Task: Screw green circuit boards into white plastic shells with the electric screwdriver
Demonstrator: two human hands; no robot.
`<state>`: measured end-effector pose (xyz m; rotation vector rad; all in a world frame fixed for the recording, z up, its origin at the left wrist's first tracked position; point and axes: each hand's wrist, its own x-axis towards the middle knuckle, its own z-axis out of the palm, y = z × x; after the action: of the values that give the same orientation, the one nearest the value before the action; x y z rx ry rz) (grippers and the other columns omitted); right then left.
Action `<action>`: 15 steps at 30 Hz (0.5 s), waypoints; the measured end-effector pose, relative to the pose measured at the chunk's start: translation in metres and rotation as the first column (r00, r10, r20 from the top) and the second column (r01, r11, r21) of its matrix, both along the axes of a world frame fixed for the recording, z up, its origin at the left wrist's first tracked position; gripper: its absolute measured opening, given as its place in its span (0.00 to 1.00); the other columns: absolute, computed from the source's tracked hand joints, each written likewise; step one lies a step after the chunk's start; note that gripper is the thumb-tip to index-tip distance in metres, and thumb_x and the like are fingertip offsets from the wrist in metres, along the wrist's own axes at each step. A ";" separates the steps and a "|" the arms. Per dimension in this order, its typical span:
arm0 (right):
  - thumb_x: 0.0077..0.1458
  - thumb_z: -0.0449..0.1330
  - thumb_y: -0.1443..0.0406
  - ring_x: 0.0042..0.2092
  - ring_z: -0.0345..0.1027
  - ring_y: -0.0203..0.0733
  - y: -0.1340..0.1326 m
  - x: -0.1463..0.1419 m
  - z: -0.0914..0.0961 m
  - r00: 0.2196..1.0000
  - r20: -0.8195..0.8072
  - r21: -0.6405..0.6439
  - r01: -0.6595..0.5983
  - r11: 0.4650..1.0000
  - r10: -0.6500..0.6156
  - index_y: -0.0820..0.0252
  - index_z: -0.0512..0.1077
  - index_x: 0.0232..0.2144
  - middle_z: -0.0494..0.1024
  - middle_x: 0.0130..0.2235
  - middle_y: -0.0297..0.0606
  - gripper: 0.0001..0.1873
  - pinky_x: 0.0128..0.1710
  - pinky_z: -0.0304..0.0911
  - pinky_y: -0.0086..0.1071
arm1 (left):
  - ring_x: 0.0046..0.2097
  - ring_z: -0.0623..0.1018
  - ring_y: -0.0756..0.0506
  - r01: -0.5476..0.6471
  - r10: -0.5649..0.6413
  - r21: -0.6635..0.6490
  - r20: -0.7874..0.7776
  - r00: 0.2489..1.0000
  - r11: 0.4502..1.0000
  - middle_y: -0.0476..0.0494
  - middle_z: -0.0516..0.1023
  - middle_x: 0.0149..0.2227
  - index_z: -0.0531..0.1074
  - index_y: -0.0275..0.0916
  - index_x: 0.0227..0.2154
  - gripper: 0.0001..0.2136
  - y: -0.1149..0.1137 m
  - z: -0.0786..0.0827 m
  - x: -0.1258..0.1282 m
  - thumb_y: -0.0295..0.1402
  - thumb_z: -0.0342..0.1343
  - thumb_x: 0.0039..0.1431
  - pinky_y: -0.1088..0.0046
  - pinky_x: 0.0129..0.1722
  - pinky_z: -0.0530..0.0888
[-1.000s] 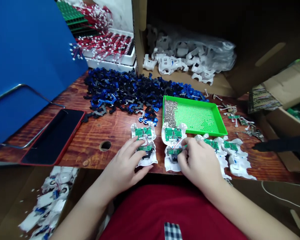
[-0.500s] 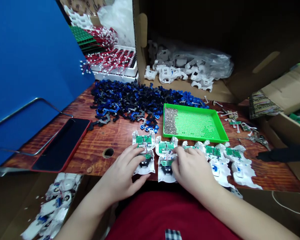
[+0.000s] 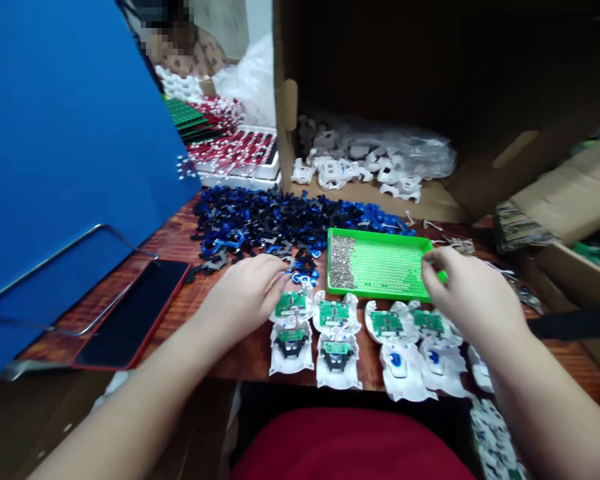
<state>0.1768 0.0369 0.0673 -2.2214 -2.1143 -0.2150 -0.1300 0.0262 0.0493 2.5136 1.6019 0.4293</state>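
Observation:
My left hand (image 3: 250, 287) hovers by the front of a pile of blue and black plastic parts (image 3: 280, 217), close to some small blue round pieces (image 3: 303, 275). Its thumb and fingers look bent but apart, with nothing visible in them. Over the right end of the green tray (image 3: 380, 293) is my right hand (image 3: 470, 290), fingers curved and a gap showing beside the thumb. Below the hands lie white shells with green circuit boards (image 3: 334, 313). The two left ones carry black brackets (image 3: 336, 360); those on the right show blue pieces (image 3: 396, 361).
Small metal screws (image 3: 342, 260) fill the tray's left end. A phone (image 3: 133, 317) lies at left beside a bent metal rod (image 3: 100, 230). Behind stands a cardboard box with white shells (image 3: 340, 172); red wires (image 3: 240, 147) lie at back left. A person (image 3: 185, 50) is beyond.
Both hands have left the white shells. My left hand moved up toward the blue parts, my right hand up and right to the tray's end. The camera view has tilted up slightly.

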 end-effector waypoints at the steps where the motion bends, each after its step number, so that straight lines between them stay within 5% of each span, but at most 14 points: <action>1: 0.56 0.48 0.59 0.40 0.69 0.50 0.015 0.014 0.002 0.993 0.018 -0.066 0.114 0.991 -0.113 0.59 0.68 0.42 0.75 0.39 0.45 0.16 0.35 0.58 0.39 | 0.45 0.73 0.41 0.013 -0.013 -0.011 -0.028 1.000 1.000 0.39 0.75 0.42 0.70 0.37 0.40 0.13 0.010 0.004 0.005 0.34 0.42 0.61 0.62 0.46 0.68; 8: 0.57 0.54 0.60 0.44 0.67 0.40 0.105 0.074 -0.013 0.892 -0.038 -0.284 0.422 0.861 -0.450 0.65 0.66 0.44 0.70 0.45 0.42 0.16 0.43 0.65 0.40 | 0.37 0.76 0.38 0.087 -0.120 -0.158 -0.219 0.968 0.984 0.38 0.77 0.34 0.75 0.38 0.31 0.10 0.063 -0.005 0.032 0.33 0.49 0.55 0.61 0.37 0.70; 15: 0.57 0.53 0.60 0.46 0.66 0.40 0.162 0.050 -0.027 0.904 -0.255 -0.341 0.248 0.907 -0.343 0.61 0.65 0.47 0.69 0.48 0.41 0.17 0.44 0.65 0.40 | 0.40 0.74 0.46 0.047 -0.118 -0.257 -0.271 0.955 0.965 0.44 0.74 0.40 0.70 0.35 0.38 0.11 0.086 -0.028 0.033 0.38 0.52 0.59 0.62 0.41 0.72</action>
<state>0.2264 0.1992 0.0404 -2.5366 -1.7280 0.4500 -0.0973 0.1126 0.0212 2.5209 1.5180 -0.1446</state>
